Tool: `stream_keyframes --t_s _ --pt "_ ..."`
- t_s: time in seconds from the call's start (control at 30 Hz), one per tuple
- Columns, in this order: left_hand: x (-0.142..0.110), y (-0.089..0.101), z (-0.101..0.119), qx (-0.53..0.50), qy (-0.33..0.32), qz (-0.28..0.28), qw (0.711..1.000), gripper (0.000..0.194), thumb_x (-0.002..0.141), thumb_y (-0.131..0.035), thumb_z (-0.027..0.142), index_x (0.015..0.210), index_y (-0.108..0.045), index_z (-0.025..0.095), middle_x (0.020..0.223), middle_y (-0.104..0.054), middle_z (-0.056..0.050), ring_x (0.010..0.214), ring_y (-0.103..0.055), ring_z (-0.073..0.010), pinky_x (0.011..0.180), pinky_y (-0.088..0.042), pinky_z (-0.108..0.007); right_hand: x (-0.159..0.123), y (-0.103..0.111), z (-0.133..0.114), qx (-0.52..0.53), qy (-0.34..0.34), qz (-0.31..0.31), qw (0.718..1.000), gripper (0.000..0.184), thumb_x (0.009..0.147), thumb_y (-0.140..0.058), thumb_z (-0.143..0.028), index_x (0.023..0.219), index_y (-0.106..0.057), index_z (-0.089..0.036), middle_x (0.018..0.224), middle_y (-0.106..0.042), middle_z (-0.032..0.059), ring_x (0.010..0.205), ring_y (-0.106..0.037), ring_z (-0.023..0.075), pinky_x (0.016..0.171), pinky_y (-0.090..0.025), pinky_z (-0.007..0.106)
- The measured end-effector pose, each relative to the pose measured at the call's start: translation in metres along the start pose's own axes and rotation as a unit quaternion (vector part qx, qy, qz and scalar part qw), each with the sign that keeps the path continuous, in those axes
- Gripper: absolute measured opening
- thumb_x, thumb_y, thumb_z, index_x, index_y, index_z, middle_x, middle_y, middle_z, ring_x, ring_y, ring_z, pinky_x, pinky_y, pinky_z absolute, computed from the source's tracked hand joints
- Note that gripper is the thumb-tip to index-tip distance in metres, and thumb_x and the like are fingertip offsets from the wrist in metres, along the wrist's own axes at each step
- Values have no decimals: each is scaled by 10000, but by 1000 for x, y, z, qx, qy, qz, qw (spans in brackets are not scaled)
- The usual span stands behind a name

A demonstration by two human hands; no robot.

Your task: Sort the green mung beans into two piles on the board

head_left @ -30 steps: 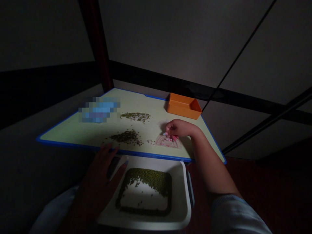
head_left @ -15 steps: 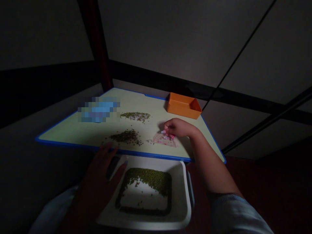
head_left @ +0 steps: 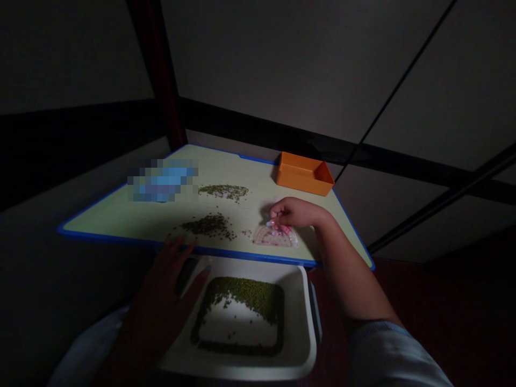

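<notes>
My right hand point(head_left: 291, 212) pinches the top of a clear pink protractor point(head_left: 276, 236) that rests on the pale table point(head_left: 121, 215) near its blue front edge. A few loose green beans point(head_left: 246, 233) lie just left of the protractor. My left hand point(head_left: 169, 279) grips the left rim of a white tray point(head_left: 300, 322) held below the table's edge, with green beans point(head_left: 250, 293) heaped along its far side and walls. Two bean piles sit on the table: a nearer one point(head_left: 209, 224) and a farther one point(head_left: 224, 191).
An orange box point(head_left: 304, 174) stands at the table's far right corner. A blurred blue patch point(head_left: 163, 180) covers something at the far left. A dark post point(head_left: 159, 75) rises behind the table. The room is dim.
My right hand slid the protractor slightly left, then drew it back toward the table's near edge. The left hand and the tray stayed put.
</notes>
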State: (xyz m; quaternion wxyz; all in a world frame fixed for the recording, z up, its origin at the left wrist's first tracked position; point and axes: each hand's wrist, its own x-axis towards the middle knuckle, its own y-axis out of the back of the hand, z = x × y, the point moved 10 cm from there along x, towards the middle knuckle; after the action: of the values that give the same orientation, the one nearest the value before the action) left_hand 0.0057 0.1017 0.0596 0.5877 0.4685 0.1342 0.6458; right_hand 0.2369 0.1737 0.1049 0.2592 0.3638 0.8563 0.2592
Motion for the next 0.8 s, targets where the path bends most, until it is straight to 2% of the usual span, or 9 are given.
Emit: stream_keyframes --t_s 0.13,0.3,0.4,0.57,0.8 --pt "-1 -3 -4 8 12 -11 1000 623 840 -409 574 1322 -464 184 1489 -391 -118 1405 -303 -249 1129 -294 -512 2 -2 2 -7 -8 -1 1000 153 807 -531 -222 671 -549 -155 531 -578 -35 485 -494 82 534 -365 217" --pt "0 -2 -3 5 8 -2 1000 647 833 -393 596 1307 -481 164 1472 -413 -130 1393 -327 -254 1128 -298 -502 -1 8 2 -73 -24 26 997 125 782 -507 -132 676 -571 -147 544 -577 -40 499 -475 74 550 -339 214" --pt "0 -1 -2 4 5 1 1000 640 837 -389 590 1296 -491 156 1465 -422 -138 1391 -332 -255 1123 -309 -499 -3 14 4 -99 -45 44 993 134 789 -510 -137 687 -598 -138 521 -551 -42 482 -444 72 541 -321 218" --pt "1 1 1 1 3 3 1000 643 831 -399 596 1280 -507 150 1448 -440 -154 1382 -348 -270 1112 -320 -516 -3 17 -2 -117 -30 70 990 132 790 -519 -134 690 -605 -133 555 -576 -25 503 -453 74 550 -322 223" --pt "0 -1 -1 -2 16 -4 1000 642 831 -392 604 1306 -481 180 1474 -412 -128 1398 -318 -257 1118 -301 -525 1 3 -3 -50 -3 20 999 162 825 -529 -228 687 -555 -146 550 -583 -26 497 -483 79 540 -363 216"
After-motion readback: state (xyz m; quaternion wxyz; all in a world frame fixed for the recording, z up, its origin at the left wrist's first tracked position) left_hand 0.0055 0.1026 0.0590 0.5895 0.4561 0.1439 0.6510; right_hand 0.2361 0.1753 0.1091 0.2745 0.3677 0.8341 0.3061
